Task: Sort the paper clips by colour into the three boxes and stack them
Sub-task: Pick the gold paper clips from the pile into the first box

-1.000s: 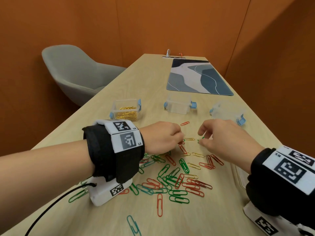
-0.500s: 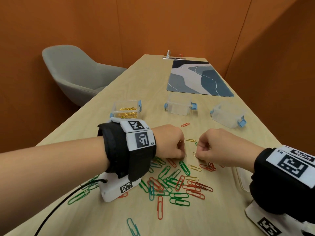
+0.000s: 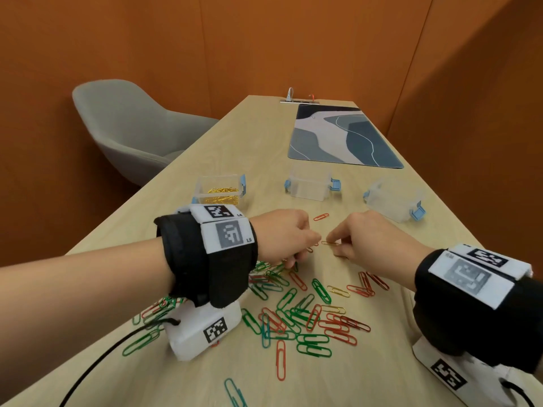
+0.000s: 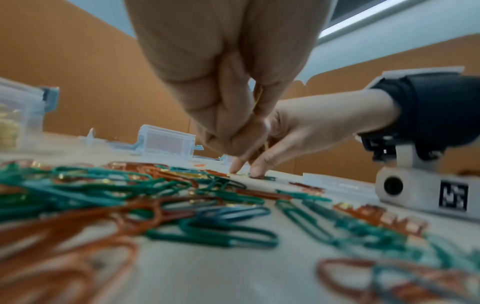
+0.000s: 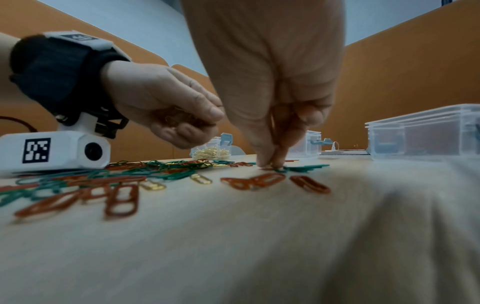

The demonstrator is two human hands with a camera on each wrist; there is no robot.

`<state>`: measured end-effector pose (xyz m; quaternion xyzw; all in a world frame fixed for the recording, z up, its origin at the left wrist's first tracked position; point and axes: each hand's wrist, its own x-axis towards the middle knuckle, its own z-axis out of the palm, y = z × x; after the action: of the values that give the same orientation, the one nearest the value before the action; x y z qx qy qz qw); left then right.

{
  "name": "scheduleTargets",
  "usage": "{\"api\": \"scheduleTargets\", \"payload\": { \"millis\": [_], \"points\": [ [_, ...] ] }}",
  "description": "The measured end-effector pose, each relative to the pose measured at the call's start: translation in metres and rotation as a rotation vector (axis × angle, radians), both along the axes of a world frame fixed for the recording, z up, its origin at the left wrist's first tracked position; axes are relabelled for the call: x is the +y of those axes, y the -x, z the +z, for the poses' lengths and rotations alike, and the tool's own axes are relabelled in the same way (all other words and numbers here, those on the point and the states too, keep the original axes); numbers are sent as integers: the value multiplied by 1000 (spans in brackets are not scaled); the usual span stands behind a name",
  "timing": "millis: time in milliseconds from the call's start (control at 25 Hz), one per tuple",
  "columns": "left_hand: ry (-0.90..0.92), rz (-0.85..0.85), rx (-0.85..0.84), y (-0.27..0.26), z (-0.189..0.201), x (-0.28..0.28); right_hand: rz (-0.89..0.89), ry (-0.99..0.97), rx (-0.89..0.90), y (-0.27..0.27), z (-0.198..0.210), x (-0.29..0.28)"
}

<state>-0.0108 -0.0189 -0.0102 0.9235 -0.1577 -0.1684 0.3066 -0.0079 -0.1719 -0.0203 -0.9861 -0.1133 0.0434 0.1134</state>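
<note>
Three boxes behind pile; left box [image 3: 219,191] holds gold clips. Right hand [image 3: 370,240] pinches gold clip [image 3: 329,243] flat on table; left hand [image 3: 283,237] cups gathered gold clips [image 5: 179,118]. Lift clip clear, avoid snagging neighbours.

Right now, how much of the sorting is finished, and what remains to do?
Done: gold clips lie in the left box. The middle box and right box look empty. In hand: the left hand cups gathered gold clips; the right hand pinches a gold clip on the table. Left: a few gold clips, all red and green clips, then stacking.
</note>
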Motion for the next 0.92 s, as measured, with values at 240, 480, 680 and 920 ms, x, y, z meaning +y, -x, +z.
{"api": "scheduleTargets", "payload": {
  "millis": [240, 480, 680, 920],
  "points": [
    [225, 73, 310, 6, 3, -11, -1, 31, 20, 3, 4, 1],
    [-209, -161, 16, 13, 3, -24, 26, 111, 84, 10, 5, 1],
    [-298, -294, -153, 10, 4, -33, 31, 104, 49, 13, 8, -1],
    [-434, -248, -59, 16, 6, -35, -29, 25, -48, 15, 9, -2]
  ]
}}
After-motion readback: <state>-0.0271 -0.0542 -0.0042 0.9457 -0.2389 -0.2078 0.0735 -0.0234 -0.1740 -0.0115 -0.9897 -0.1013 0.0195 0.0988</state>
